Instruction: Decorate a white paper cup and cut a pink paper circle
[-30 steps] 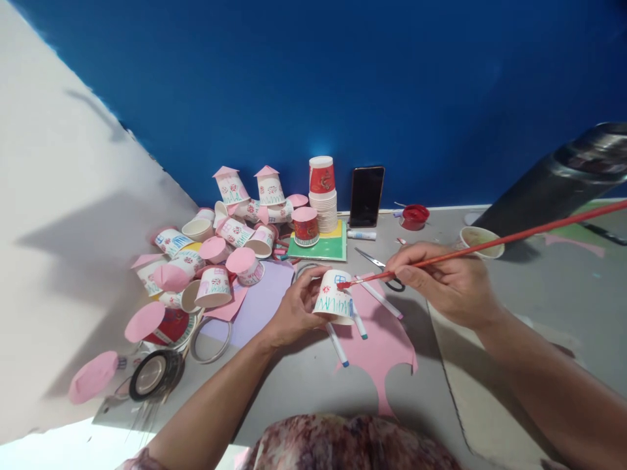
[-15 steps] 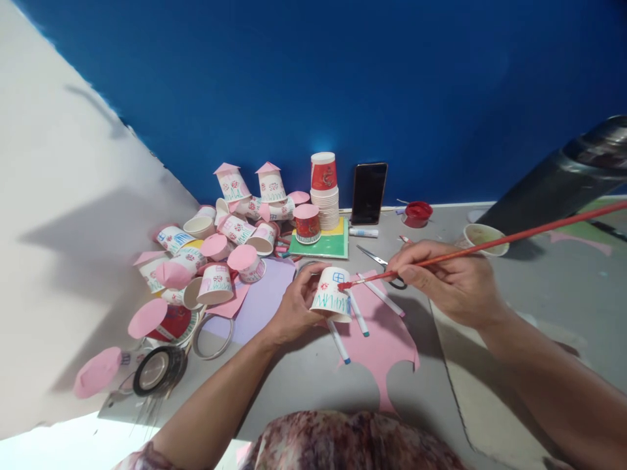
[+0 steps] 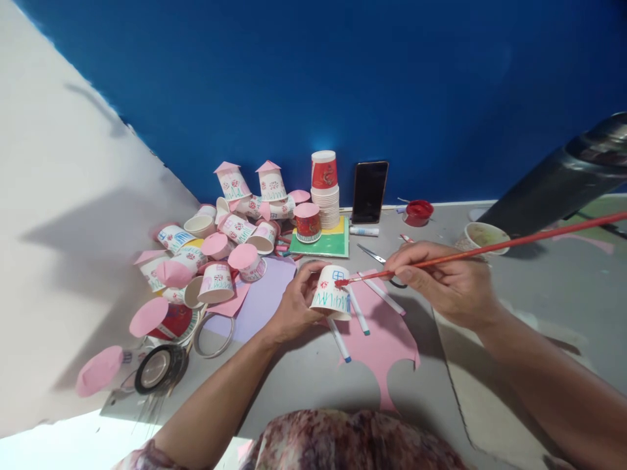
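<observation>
My left hand (image 3: 300, 300) is closed round the side of a white paper cup (image 3: 329, 295), held upside down with its rim low. On the cup are a blue window, red dabs and green grass-like strokes. My right hand (image 3: 443, 281) pinches a long red paintbrush (image 3: 470, 253), whose red-loaded tip meets the cup just under the window. Several white markers (image 3: 359, 313) and a cut sheet of pink paper (image 3: 386, 352) lie below the cup. Scissors (image 3: 372, 253) rest behind the right hand, which partly hides them.
Decorated paper cups (image 3: 215, 284) with pink tops crowd the left side, near tape rolls (image 3: 161, 369). Behind stand a cup stack (image 3: 325, 189) and a phone (image 3: 369, 192). A red paint pot (image 3: 418, 213), a paper cup of liquid (image 3: 484, 238) and a dark flask (image 3: 548, 176) are to the right.
The brush tip has shifted slightly left and up on the cup, and the brush's far end sits a little lower. My left hand keeps hold of the cup.
</observation>
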The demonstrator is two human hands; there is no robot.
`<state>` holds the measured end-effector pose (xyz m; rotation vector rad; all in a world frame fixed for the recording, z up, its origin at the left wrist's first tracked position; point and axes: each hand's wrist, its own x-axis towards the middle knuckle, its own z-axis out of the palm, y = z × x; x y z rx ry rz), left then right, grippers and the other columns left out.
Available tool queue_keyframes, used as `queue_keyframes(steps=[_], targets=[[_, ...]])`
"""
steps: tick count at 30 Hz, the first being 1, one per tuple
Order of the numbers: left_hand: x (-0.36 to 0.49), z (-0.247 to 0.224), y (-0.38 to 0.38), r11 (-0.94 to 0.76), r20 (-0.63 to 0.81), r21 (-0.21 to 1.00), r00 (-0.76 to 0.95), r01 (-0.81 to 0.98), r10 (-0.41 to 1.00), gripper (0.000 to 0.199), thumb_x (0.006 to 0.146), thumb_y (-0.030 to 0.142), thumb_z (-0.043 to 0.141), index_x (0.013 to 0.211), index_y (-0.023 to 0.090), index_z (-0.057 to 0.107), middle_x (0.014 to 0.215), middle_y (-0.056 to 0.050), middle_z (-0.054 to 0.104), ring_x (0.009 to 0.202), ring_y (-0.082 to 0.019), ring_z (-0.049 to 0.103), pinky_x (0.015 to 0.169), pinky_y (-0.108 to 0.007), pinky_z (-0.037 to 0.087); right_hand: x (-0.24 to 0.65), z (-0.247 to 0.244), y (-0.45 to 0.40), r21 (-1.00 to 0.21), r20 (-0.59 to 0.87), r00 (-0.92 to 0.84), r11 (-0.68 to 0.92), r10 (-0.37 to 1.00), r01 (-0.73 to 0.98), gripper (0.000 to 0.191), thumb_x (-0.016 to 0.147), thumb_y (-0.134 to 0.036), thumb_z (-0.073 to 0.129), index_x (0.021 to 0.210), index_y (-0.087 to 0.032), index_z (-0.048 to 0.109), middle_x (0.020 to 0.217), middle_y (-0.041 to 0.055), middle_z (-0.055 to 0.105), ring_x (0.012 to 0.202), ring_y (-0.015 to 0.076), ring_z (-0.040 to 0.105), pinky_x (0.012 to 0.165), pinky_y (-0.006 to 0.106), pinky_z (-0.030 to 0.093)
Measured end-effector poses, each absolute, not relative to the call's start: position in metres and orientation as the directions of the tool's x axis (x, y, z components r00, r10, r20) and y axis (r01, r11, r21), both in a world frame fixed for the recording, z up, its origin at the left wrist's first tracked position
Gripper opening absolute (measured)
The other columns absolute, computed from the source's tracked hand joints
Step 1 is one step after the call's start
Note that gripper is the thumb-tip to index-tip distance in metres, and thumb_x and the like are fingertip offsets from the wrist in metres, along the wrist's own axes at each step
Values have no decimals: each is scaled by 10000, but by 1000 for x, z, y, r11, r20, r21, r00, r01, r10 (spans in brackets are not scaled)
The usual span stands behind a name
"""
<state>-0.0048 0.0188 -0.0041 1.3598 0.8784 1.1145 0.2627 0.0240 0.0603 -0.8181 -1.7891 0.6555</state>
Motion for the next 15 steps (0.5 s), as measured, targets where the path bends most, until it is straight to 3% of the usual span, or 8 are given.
queue_keyframes(steps=[15], targets=[[-3, -5, 17, -96, 124, 988, 253, -121, 959, 723, 611, 185, 991, 1250, 225, 653, 1260, -94, 708, 1176, -287, 688, 1031, -408, 552, 267, 62, 26, -739, 576, -268, 632, 772, 233, 217, 1002, -408, 704, 873, -247, 773, 805, 53, 783, 690, 200, 717, 597, 298, 571]])
